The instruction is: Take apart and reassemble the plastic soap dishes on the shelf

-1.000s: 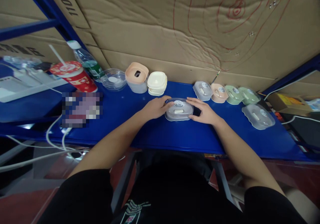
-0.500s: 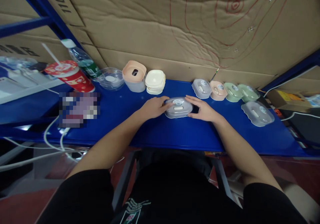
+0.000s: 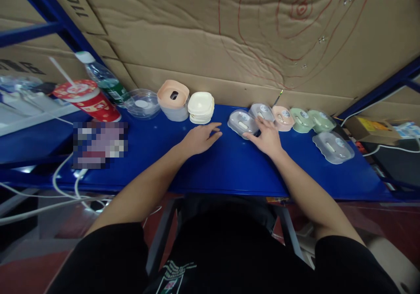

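Note:
A greyish, translucent lidded plastic container (image 3: 239,118) with a white tab and a round sticker sits on the blue table, close to a similar container (image 3: 259,109) behind its right end. My right hand (image 3: 268,137) is closed around its near right end, thumb at the front edge and fingers at the far side. My left hand (image 3: 199,139) hovers over the table to the left with its fingers apart, holding nothing. Nearest to it is a stack of cream square lids (image 3: 201,103).
At the back right stand a peach container (image 3: 283,118) and green containers (image 3: 302,120); another clear container (image 3: 334,147) lies further right. A peach-topped box (image 3: 173,99), clear round lid (image 3: 143,105), red cup (image 3: 95,103) and bottle (image 3: 110,82) stand left.
The container has moved back and right, turned at an angle, up beside the row. My left hand has let go of it; my right hand stays on its right end.

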Motion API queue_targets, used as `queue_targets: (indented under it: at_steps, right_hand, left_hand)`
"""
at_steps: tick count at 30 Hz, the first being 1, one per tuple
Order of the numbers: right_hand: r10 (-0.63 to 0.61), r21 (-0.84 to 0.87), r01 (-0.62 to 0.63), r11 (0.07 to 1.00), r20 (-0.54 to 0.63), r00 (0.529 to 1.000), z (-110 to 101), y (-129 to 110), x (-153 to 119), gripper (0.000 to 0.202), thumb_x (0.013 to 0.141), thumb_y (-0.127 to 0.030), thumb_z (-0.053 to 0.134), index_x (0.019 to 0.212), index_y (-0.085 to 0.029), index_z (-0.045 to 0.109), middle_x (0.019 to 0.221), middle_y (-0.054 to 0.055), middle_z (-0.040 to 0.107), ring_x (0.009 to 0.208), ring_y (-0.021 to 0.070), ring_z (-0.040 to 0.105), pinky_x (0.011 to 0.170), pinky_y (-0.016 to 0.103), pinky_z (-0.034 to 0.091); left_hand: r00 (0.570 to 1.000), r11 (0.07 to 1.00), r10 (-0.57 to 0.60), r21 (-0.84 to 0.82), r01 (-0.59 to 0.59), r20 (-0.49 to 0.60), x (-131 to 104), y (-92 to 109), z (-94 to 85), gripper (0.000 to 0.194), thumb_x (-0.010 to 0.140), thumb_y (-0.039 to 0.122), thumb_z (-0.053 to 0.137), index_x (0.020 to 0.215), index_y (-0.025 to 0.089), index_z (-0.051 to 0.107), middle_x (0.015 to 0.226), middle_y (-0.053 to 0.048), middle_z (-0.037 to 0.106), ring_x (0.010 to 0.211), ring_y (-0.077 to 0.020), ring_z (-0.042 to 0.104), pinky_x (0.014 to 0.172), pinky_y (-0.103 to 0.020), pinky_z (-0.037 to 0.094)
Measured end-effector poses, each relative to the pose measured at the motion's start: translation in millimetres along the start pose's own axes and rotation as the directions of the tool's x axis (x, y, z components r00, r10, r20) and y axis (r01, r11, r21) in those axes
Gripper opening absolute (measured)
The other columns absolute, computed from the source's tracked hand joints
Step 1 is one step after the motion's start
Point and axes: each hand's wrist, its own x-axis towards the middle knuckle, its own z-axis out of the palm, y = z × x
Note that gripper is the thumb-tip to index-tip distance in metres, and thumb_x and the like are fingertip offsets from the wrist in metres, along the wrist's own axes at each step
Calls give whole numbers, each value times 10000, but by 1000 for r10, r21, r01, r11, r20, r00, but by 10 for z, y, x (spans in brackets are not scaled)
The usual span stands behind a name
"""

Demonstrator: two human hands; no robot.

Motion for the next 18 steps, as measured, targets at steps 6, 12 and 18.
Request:
queue_targets:
  at_steps: [6, 12, 18]
  right_hand:
    - [-141, 11, 141, 990, 2, 990, 23, 72, 4, 574, 956, -436, 649, 1482, -207, 644, 1587, 144, 613, 1494, 410, 527, 1228, 675, 411]
    - [-172, -1, 172, 985, 21, 985, 72, 56, 84, 512, 1004, -396, 606, 1484, -223, 644, 1579, 132, 619, 1458, 388, 556, 1220, 653, 425]
    - [-242, 47, 241, 969, 32, 970, -39, 49, 83, 471, 971, -526, 663, 1320, -221, 749, 1497, 122, 692, 1436, 361, 598, 1236, 601, 433]
  left_hand:
    - [994, 994, 70, 75, -76, 85, 4, -53, 4, 560, 1081, 472, 489, 1535, 155, 576, 1483, -154, 679, 1294, -308, 691, 1134, -471, 514]
    - [988, 996, 83, 37, -79, -128, 71, -268, 23, 518, 1050, 456, 556, 1497, 198, 599, 1556, -150, 585, 1103, -255, 722, 1051, -439, 564]
    - [943, 1000, -25, 3, 28, -333, 141, -406, -14, 543, 995, 398, 643, 1496, 194, 595, 1627, -176, 485, 805, -174, 688, 1001, -459, 573]
